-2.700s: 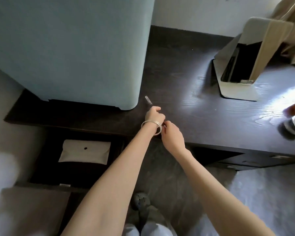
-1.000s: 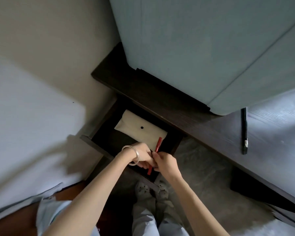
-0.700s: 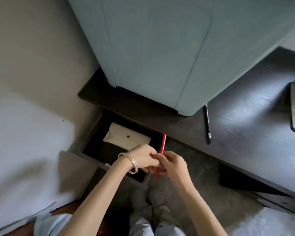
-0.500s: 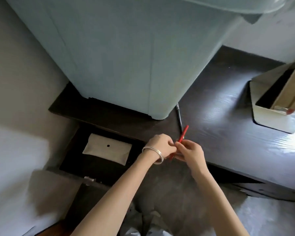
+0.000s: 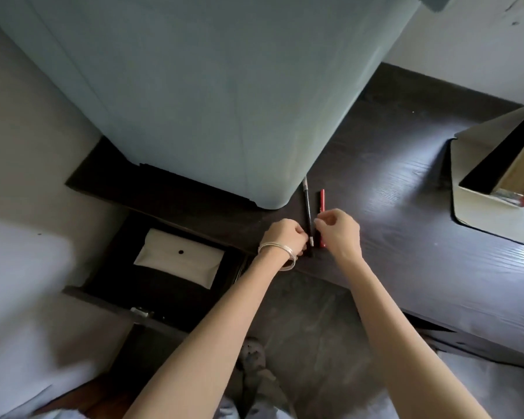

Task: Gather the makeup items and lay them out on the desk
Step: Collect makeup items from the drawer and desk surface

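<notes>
A slim black makeup pencil (image 5: 307, 204) and a red makeup pencil (image 5: 322, 198) lie side by side on the dark wooden desk (image 5: 412, 246), close to its front edge. My right hand (image 5: 341, 234) pinches the red pencil around its middle, and the pencil's lower end pokes out under the fingers. My left hand (image 5: 283, 238), with silver bangles on the wrist, has its curled fingers against the lower end of the black pencil. Below on the left, an open drawer (image 5: 103, 285) holds a cream snap pouch (image 5: 179, 261).
A large pale blue box (image 5: 194, 86) stands on the desk just left of the pencils. A cream mirror stand (image 5: 490, 213) sits at the right. White bedding (image 5: 22, 282) fills the left side, and the floor and my feet (image 5: 254, 367) are below.
The red pencil came out of the drawer in both hands and now lies on the desk beside the black pencil. The view swung back from the drawer to the desk.
</notes>
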